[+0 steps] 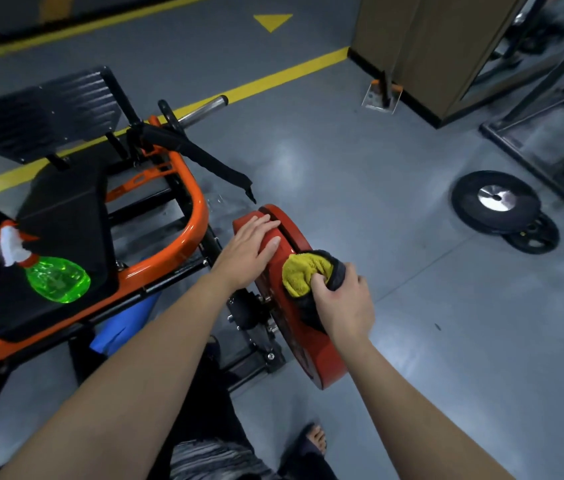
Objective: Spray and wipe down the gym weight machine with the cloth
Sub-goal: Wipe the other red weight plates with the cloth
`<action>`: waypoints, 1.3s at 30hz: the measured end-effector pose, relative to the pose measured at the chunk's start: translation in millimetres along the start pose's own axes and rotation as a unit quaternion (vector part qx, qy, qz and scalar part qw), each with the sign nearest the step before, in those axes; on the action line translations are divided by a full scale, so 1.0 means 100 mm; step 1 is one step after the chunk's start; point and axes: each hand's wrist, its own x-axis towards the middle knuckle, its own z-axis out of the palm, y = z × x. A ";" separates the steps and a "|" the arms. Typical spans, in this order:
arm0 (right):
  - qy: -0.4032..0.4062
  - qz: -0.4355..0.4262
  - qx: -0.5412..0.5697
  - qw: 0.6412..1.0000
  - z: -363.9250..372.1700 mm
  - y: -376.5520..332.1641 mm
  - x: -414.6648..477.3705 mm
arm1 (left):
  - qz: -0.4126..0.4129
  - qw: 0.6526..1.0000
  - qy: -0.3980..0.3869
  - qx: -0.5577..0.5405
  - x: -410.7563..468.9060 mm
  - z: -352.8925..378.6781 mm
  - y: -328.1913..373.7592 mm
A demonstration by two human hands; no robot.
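Note:
An orange-framed weight machine with black pads fills the left and centre. A red weight plate stands on edge on its right side. My left hand rests flat on the top rim of the plate, fingers straight. My right hand grips a bunched yellow and dark cloth and presses it against the plate's rim. A green spray bottle with a white and orange trigger lies on the machine's black seat pad, apart from both hands.
Black weight plates lie on the grey floor at right, beside a dark metal rack. A wooden partition stands at the back. Yellow floor lines run behind the machine. My sandalled foot is below the plate.

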 end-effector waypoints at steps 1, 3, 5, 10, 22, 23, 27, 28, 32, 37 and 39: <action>0.010 0.003 0.000 1.000 0.02 -0.04 0.00 | -0.004 1.000 -0.006 -0.005 0.02 -0.01 -0.01; 0.037 0.008 0.000 0.999 0.08 -0.13 0.01 | -0.011 1.000 -0.015 -0.020 0.06 -0.04 -0.04; 0.069 0.015 0.003 0.998 0.15 -0.21 0.01 | -0.010 0.999 -0.019 -0.040 0.13 -0.06 -0.12; 0.135 0.037 -0.013 0.990 0.31 -0.43 0.09 | 0.003 0.996 -0.034 -0.082 0.29 -0.08 -0.36; 0.281 0.083 -0.054 0.955 0.69 -0.89 0.14 | 0.028 0.995 -0.075 -0.058 0.66 -0.15 -0.70; 0.298 0.075 -0.040 0.951 0.72 -0.90 0.08 | 0.034 0.995 -0.080 -0.043 0.68 -0.16 -0.71; 0.360 0.045 -0.010 0.932 0.79 -0.82 -0.27 | 0.123 0.992 -0.035 0.018 0.69 -0.23 -0.62; 0.373 0.041 -0.019 0.927 0.80 -0.77 -0.39 | 0.154 0.987 -0.015 0.032 0.68 -0.25 -0.56; 0.352 0.163 0.013 0.922 0.80 -0.54 -0.83 | 0.264 0.963 -0.026 0.045 0.55 -0.24 -0.10; 0.276 0.346 0.150 0.884 0.67 -0.11 -1.19 | 0.332 0.927 -0.096 0.144 0.40 0.07 0.35; 0.247 0.386 0.234 0.858 0.66 0.09 -1.24 | 0.314 0.925 -0.099 0.187 0.39 0.11 0.36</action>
